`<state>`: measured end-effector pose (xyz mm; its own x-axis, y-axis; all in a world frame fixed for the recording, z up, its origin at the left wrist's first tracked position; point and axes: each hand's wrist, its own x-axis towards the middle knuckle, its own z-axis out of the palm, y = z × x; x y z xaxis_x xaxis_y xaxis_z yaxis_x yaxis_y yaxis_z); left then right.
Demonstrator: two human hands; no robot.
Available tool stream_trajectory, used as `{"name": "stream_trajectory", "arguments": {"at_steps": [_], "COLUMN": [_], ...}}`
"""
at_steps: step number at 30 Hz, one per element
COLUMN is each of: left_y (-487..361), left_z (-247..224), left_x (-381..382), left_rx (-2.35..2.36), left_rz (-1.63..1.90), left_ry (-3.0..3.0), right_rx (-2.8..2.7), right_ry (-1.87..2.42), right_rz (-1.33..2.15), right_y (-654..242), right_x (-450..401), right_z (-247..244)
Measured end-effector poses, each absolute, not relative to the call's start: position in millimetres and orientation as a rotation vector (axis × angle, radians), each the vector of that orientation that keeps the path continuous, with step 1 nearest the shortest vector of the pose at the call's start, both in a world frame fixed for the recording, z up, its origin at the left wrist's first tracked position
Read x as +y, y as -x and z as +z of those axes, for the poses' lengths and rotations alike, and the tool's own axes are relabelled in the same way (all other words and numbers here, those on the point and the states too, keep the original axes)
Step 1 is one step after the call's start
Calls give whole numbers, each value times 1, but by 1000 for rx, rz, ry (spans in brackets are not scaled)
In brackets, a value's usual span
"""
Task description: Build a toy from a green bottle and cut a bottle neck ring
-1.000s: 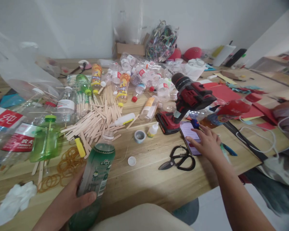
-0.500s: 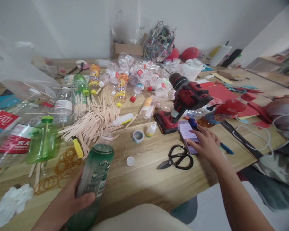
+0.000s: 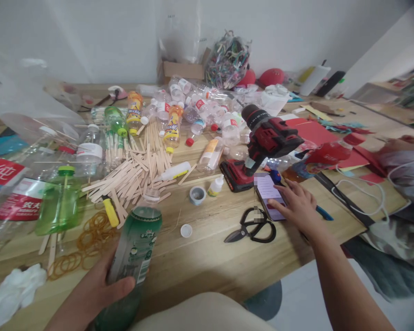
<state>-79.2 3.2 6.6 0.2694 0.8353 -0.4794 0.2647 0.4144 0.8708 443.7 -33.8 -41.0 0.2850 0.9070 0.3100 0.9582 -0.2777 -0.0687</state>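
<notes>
My left hand point(image 3: 106, 285) is wrapped round a green-labelled plastic bottle point(image 3: 138, 248), which leans with its uncapped neck pointing away from me. Over on the right, my right hand point(image 3: 296, 204) rests on a phone point(image 3: 269, 195) lying on the table, its fingers spread and touching the lit screen. Black-handled scissors point(image 3: 251, 230) lie just in front of the phone. A red cordless drill point(image 3: 265, 138) stands on its battery behind it. Between the hands are a white bottle cap point(image 3: 186, 231), a small grey tub point(image 3: 197, 195) and a little glue bottle point(image 3: 215, 185).
A pile of wooden sticks point(image 3: 131, 174) lies mid-left, beside rubber bands point(image 3: 94, 232) and a yellow-handled tool point(image 3: 111, 211). Many plastic bottles point(image 3: 231, 128) crowd the back. At right are a red-capped drink bottle point(image 3: 331, 154), a white cable point(image 3: 382, 197) and another person's sleeve point(image 3: 409, 170).
Almost nothing differs. The view has shifted very slightly, and my right hand stays on the phone with its fingers barely moved.
</notes>
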Motion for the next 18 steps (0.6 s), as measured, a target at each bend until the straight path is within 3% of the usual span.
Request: {"name": "stream_trajectory", "arguments": {"at_steps": [18], "left_y": [75], "left_z": [8], "left_x": [0], "left_rx": [1339], "left_rz": [564], "left_ry": [-997], "right_rx": [-1748], "right_ry": [2277], "right_rz": [-342], "right_y": [-440], "right_x": [-29], "right_z": [-42]}}
